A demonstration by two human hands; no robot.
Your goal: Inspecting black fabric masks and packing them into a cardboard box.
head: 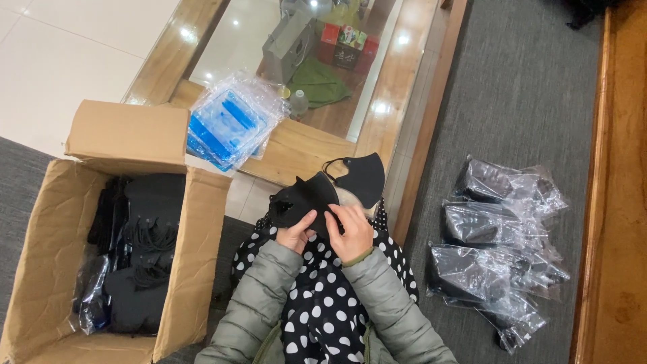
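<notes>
Nearest of all, two grey-green padded sleeves point(269, 303) come up from the bottom edge over a black garment with white polka dots point(323, 317) that covers the person's lap. Both hands meet just above it. The left hand point(296, 236) is curled, its thumb and fingers pinched on the near edge of a black face mask point(303, 199) that lies spread over the lap. The right hand point(352, 232) is likewise closed on that mask, its fingers pressing the right part of it, and the two hands are just beside each other. A second black mask point(364, 178) with a thin ear loop sits touching the first one, just beyond it on the right.

To the left, on the grey carpet point(512, 94), stands an open cardboard box point(195, 256) with its flaps up; inside it lie many more black masks point(141, 249) stacked loosely, some in clear film. To the right of the person, well apart from the hands, clear plastic bags filled with black masks point(492, 243) lie in a row on the carpet.

Farther off, a stack of clear bags with blue printing point(229, 125) rests on the near wooden rim of a low glass tabletop point(296, 145). Under the glass show a grey bag point(286, 44), a green cloth point(320, 81) and a red box point(347, 44).
</notes>
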